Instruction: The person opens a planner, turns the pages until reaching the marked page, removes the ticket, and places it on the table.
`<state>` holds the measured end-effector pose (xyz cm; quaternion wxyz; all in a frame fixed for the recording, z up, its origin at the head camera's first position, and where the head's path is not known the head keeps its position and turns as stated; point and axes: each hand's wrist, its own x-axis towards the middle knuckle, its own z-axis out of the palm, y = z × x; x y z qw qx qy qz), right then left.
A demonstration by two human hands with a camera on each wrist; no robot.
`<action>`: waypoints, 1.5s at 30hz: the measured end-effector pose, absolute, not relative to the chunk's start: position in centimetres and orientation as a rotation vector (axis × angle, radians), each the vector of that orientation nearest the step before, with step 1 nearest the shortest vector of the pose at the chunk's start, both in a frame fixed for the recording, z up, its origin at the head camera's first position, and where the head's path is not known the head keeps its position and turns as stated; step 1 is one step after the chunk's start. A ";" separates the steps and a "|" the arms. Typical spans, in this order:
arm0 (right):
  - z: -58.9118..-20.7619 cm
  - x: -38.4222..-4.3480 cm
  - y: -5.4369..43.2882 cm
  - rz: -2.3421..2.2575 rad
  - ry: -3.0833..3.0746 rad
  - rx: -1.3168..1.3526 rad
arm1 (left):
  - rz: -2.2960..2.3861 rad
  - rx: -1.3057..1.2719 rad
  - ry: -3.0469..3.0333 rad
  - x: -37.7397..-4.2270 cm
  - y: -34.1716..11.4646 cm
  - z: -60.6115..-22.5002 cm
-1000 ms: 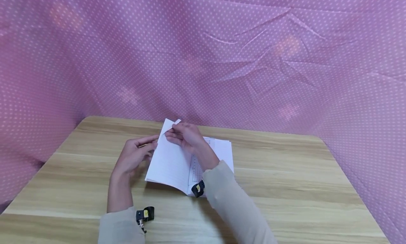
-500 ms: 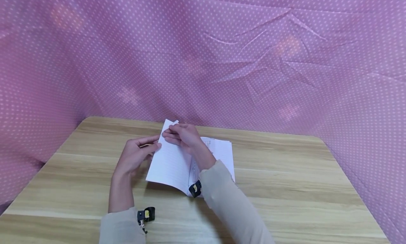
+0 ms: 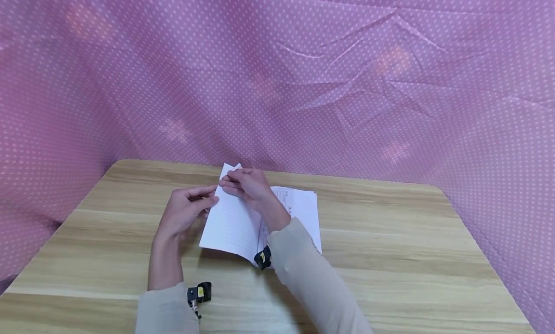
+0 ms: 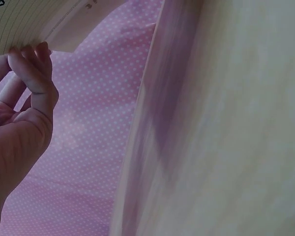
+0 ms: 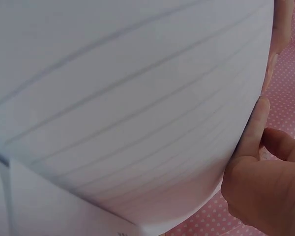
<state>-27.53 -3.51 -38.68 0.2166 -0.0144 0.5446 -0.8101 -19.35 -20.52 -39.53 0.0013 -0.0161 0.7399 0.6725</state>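
An open notebook with white lined pages lies on the wooden table, its left half lifted off the surface. My left hand holds that raised half at its outer edge, thumb in front and other fingers behind. In the left wrist view the left hand reaches up to the notebook's lined underside, where part of some print shows. Near the top, my right hand pinches a page corner, mostly covered by the fingers. A curved lined page fills the right wrist view, with the right hand at its edge.
The wooden table extends on both sides of the notebook. Pink dotted cloth hangs behind and around it. The notebook's right half lies flat, with printed matter near the fold. A black strap is on the left sleeve.
My right hand has shifted slightly left with the page corner, uncovering more of the printed part near the fold. The left thumb has come onto the front of the raised pages.
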 end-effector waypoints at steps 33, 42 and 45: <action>-39.0 -27.2 2.4 -2.177 1.621 -0.054 | 1.850 -0.052 2.591 -19.1 -20.5 -39.1; -39.5 -27.1 4.8 -2.115 1.711 -0.085 | 1.851 -0.043 2.577 -19.1 -20.6 -39.3; -39.3 -27.1 5.6 -2.099 1.749 -0.092 | 1.846 -0.025 2.579 -19.3 -20.6 -39.3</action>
